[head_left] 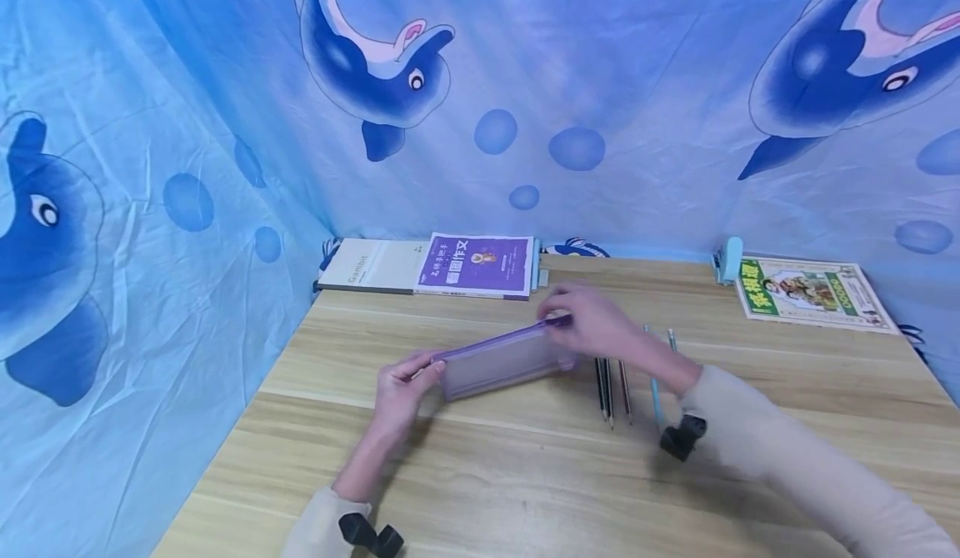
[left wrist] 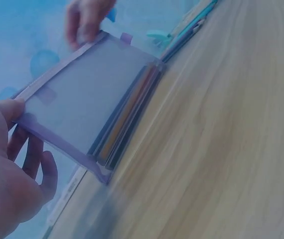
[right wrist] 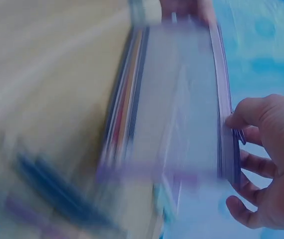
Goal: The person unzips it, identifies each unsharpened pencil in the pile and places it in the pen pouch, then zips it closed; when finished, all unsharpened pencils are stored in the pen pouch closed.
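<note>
A see-through purple zip pencil case point(head_left: 498, 364) is held above the table, several pencils point(left wrist: 127, 117) lying along its lower edge inside. My left hand point(head_left: 401, 387) pinches its left end near the top corner between thumb and fingers. At the other end, my right hand point(head_left: 588, 319) pinches the zip edge. The right wrist view shows the right thumb and index finger at the zip point(right wrist: 226, 99), with the other fingers behind. Dark pencils point(head_left: 606, 391) lie on the table under the right forearm, with a blue pencil point(head_left: 656, 391) beside them.
At the back left of the wooden table point(head_left: 525, 475) lie a purple book point(head_left: 480, 266) and a white Gambit box point(head_left: 371, 264). A colourful booklet point(head_left: 813, 293) lies back right, beside a light blue object point(head_left: 727, 259). A dolphin-printed curtain point(head_left: 600, 66) hangs behind.
</note>
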### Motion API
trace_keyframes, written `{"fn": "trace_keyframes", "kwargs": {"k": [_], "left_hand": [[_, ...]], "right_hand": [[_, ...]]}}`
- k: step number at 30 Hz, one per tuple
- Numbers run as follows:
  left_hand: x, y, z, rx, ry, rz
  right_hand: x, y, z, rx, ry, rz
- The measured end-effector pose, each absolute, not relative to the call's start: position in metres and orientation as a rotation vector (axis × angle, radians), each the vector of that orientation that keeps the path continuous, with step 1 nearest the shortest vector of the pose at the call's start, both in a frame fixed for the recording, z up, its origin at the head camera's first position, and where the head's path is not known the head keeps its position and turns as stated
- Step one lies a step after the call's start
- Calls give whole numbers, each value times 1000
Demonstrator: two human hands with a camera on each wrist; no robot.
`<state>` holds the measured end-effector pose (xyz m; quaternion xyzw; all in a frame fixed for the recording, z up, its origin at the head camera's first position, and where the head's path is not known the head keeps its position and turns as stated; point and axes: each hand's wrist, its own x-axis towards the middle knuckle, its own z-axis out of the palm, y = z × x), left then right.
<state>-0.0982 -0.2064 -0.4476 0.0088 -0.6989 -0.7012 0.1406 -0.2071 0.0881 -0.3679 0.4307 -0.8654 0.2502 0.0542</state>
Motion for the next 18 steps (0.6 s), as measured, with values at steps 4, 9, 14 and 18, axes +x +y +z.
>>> {"fn": "trace_keyframes", "kwargs": {"k": [4,9,14,18], "left_hand": [[-99,-212,-445,32,-2092,-1992],[-106,-215,-441,-56,-2245,-1880],[-111,-223,-439,-133,-2273,-1857],[-114,-229,-439,-141,-2385,-1778]], "right_hand": [[-217,130,-369,1209,-2654,802],[-216,149,-376,1238,-2586,832],[-200,147,-386,1274,-2498,945],[-178,145,-399,1300,-2483,977]]}}
